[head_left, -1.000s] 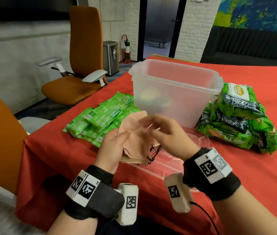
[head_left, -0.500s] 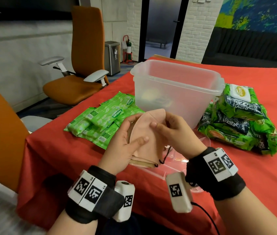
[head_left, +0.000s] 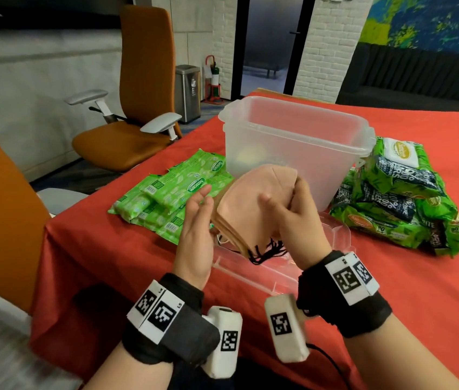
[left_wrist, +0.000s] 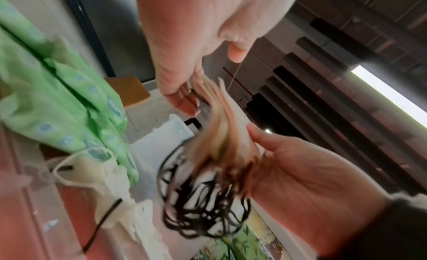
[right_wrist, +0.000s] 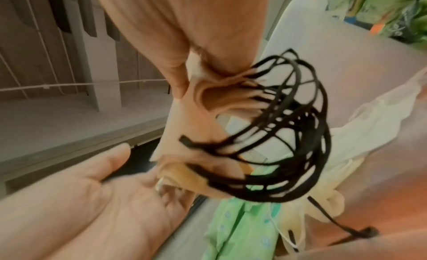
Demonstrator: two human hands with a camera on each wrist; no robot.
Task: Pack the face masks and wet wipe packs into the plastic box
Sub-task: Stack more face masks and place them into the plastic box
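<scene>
A stack of peach face masks (head_left: 253, 204) with black ear loops (head_left: 267, 250) hangs in the air just in front of the clear plastic box (head_left: 295, 142). My right hand (head_left: 281, 205) grips the stack from the right, thumb on its front face. My left hand (head_left: 198, 209) stands flat and straight-fingered against the stack's left edge. In the left wrist view the masks (left_wrist: 219, 132) sit between both hands, with the loops (left_wrist: 203, 200) dangling. The right wrist view shows the masks (right_wrist: 196, 117) and my open left palm (right_wrist: 92, 190). Something pale lies inside the box.
Light green wet wipe packs (head_left: 172, 190) lie left of the box and dark green packs (head_left: 391, 198) are piled to its right. A clear lid (head_left: 279, 271) lies under my hands, with pale masks (left_wrist: 92, 172) on it. An orange chair (head_left: 138, 108) stands beyond the table's left edge.
The mask stack has risen and moved toward the box. My left hand has let go of it and now lies flat against its side, while the right hand keeps its grip.
</scene>
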